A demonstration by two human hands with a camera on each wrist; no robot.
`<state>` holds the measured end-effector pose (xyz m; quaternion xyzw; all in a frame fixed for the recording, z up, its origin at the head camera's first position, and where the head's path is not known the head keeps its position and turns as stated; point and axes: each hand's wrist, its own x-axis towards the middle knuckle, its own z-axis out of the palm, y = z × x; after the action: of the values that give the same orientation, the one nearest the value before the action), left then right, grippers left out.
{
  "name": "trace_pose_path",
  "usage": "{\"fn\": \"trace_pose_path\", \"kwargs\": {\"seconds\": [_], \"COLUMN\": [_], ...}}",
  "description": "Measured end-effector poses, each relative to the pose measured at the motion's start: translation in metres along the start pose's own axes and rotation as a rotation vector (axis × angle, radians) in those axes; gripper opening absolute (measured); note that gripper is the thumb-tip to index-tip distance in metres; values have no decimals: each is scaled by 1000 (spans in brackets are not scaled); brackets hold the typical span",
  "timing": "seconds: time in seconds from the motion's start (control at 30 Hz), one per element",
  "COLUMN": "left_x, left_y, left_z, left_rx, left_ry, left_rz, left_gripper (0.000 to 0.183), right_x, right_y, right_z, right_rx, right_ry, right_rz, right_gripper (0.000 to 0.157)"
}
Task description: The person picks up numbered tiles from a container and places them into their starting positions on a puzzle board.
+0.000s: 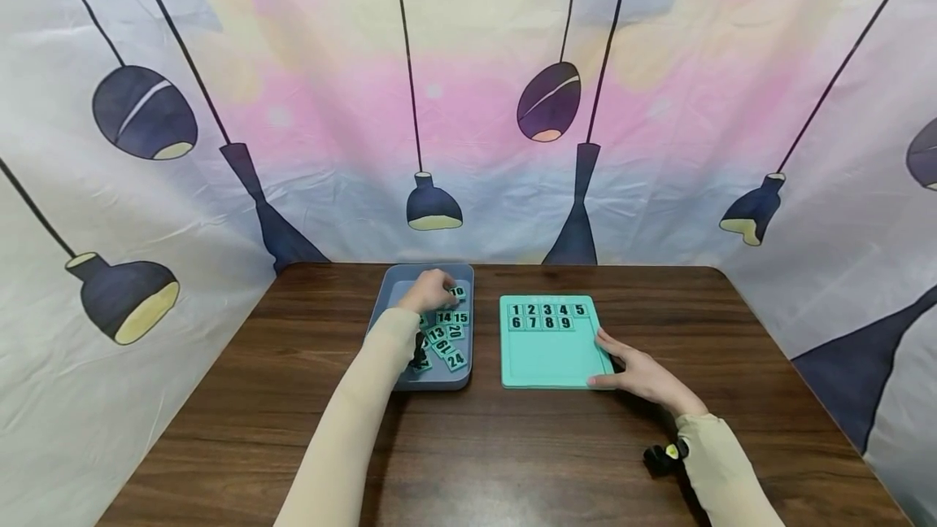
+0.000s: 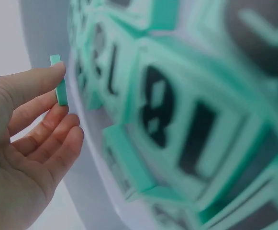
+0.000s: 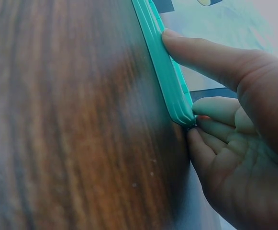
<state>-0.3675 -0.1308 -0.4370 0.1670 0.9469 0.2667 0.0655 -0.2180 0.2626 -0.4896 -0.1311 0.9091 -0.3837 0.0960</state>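
In the head view my left hand (image 1: 427,293) reaches into a blue-grey tray (image 1: 446,384). From the left wrist view, its thumb and fingers pinch a thin green number tile (image 2: 61,92) seen edge-on, so its number is hidden. Loose tiles lie about in the tray, among them 24 (image 1: 455,360) and 15 (image 1: 460,318). My right hand (image 1: 647,372) holds the lower right corner of a turquoise number board (image 1: 552,360), thumb at the near edge and fingers along the right side. Tiles 1 to 5 line its top row, with 6 to 9 beneath.
Both tray and board rest on a dark wood table (image 1: 468,446), the tray left of the board with a narrow gap between. Behind the table hangs a cloth (image 1: 483,202) printed with lamps. A small black device (image 1: 664,457) is strapped at the right wrist.
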Motion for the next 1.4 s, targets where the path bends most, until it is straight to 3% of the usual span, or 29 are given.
{"fn": "trace_pose_path", "kwargs": {"seconds": [0.27, 0.43, 0.57, 0.8, 1.1, 1.4], "left_x": [4, 5, 6, 18, 32, 35], "left_y": [14, 26, 36, 60, 113, 169], "left_z": [-32, -56, -62, -51, -31, -5], "left_rx": [-10, -34, -14, -22, -24, 2], "left_ry": [10, 61, 75, 61, 47, -7], "left_rz": [24, 63, 96, 130, 240, 357], "left_gripper": [40, 41, 39, 39, 37, 38], "right_x": [0, 0, -2, -2, -3, -1], "right_y": [0, 0, -1, -1, -3, -3], "right_z": [0, 0, 0, 0, -1, 0], "right_rx": [4, 4, 11, 2, 7, -7], "right_ry": [-1, 0, -4, -2, 3, -5], "right_rz": [3, -3, -2, -2, 7, 4], "right_gripper": [101, 100, 100, 100, 101, 99]}}
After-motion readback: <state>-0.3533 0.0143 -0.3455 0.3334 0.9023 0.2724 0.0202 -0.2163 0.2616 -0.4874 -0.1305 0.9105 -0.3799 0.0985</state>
